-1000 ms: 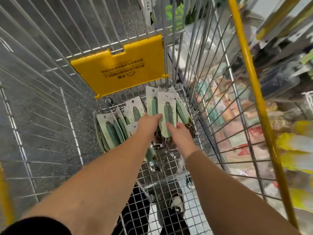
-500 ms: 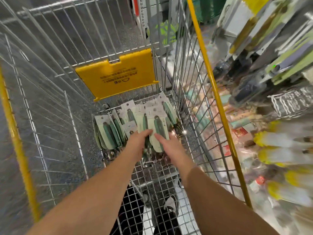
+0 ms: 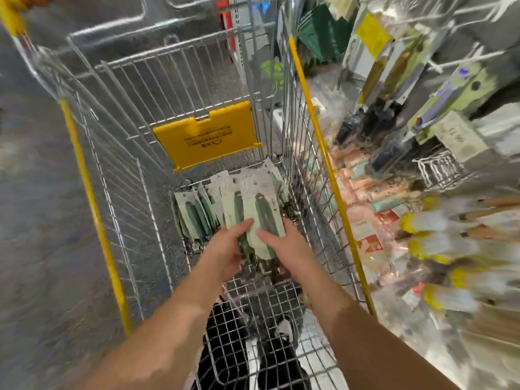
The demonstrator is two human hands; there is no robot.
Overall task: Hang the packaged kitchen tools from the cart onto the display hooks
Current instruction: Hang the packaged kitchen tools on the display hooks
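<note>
Both my arms reach down into a wire shopping cart (image 3: 135,192). Between them is a stack of packaged kitchen tools (image 3: 253,204), pale green cards with dark green handles. My left hand (image 3: 225,249) grips the stack from the left, its thumb over the front card. My right hand (image 3: 284,243) holds the same stack from the right, thumb on the front. A second bundle of packages (image 3: 194,212) leans at the cart's far left corner. Display hooks (image 3: 422,88) with hanging goods are on the right, blurred.
A yellow plastic flap (image 3: 208,133) hangs on the cart's far wall. Yellow rails (image 3: 323,153) run along the cart's top edges. Shelves of packaged goods (image 3: 394,220) stand close on the right. Grey floor lies to the left. My shoes (image 3: 270,347) show beneath the cart.
The view has tilted up and right, showing more of the display. Both hands have closed on the stack and gathered its cards together; the stack sits slightly higher and nearer me.
</note>
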